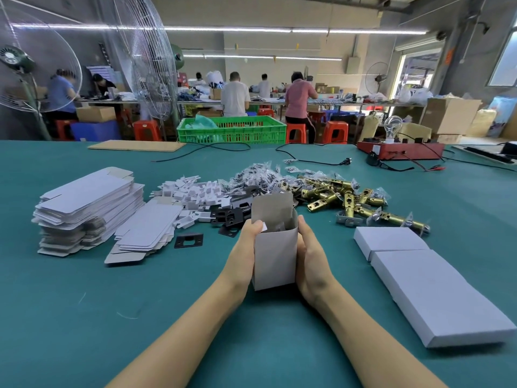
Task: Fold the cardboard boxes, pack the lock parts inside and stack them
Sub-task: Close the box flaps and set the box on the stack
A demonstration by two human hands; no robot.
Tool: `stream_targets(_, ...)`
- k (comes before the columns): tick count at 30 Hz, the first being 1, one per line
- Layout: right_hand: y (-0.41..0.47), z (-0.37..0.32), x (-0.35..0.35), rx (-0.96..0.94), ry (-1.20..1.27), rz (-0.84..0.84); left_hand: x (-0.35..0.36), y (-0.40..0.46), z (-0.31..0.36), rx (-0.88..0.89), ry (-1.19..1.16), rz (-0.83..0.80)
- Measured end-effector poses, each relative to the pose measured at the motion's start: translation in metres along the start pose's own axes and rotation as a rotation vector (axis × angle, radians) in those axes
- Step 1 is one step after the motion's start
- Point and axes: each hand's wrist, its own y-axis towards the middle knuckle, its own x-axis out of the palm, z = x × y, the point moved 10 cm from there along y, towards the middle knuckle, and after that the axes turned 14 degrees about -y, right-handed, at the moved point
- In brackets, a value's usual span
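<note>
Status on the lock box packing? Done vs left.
Done: closed boxes lie in a row at right. In hand: left hand and right hand hold an open box, top flap up, contents unclear. Left: tall flat box stack, brass latches.

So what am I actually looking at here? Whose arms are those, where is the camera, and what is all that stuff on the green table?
There is no machine here: a person wears a camera on the head, so this one picture looks forward and down along their own bare arms. The left hand and right hand hold an open cardboard box upright between them on the green table; its top flap stands up and something lies inside, too dim to name. To the left lies a stack of flat unfolded boxes. Behind the box are white plastic pieces, black metal plates, small bagged parts and brass latch bolts. On the right lie closed finished boxes. Other workers sit in the background.
</note>
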Motion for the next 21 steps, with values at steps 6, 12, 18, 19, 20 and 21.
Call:
stream_targets(6,0.000,-0.002,0.002,0.015,-0.044,0.004,0.001,0.002,0.007,0.063,0.014,0.002)
stream_targets(12,-0.001,-0.006,0.002,0.016,-0.007,-0.008,0.006,0.001,0.012,0.094,-0.037,-0.041)
stream_targets(18,-0.002,-0.016,-0.001,-0.005,0.010,0.017,0.007,0.002,0.019,0.128,-0.085,-0.036)
stream_targets(19,-0.002,-0.019,-0.002,-0.024,0.012,0.035,0.007,0.002,0.019,0.130,-0.097,-0.030)
stream_targets(20,-0.002,-0.023,-0.003,-0.047,0.004,0.056,0.007,0.002,0.020,0.131,-0.109,-0.024)
stream_targets(21,-0.002,-0.026,-0.004,-0.070,-0.009,0.083,0.007,0.002,0.020,0.133,-0.120,-0.017)
